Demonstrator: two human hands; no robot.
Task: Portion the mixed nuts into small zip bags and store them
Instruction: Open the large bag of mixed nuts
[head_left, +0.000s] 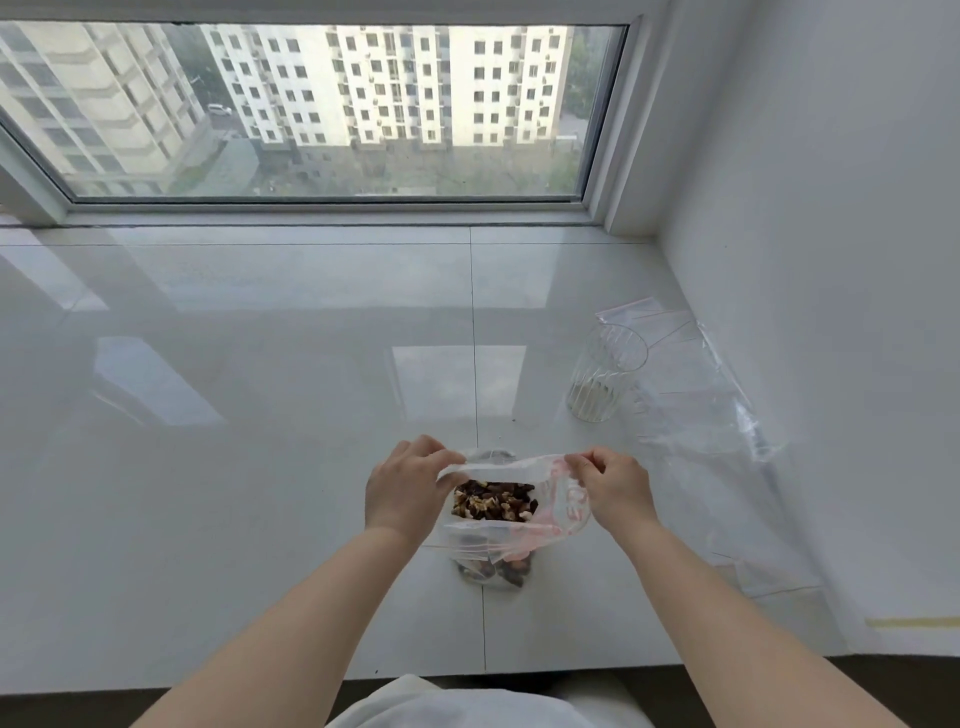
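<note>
Both bare forearms are reaching forward and converging, with the left hand (402, 491) and the right hand (613, 488) each pinching an opposite end of the zip bag (563, 512) rim, fingers curled.

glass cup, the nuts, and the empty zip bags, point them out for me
glass cup (605, 376): head view, ribbed side wall.
nuts (491, 501): head view, middle of the pile inside the held bag.
empty zip bags (711, 415): head view, flat clear plastic.

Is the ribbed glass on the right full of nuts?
No, the ribbed glass looks empty apart from pale residue at its bottom; the nuts are in the held bag.
</note>
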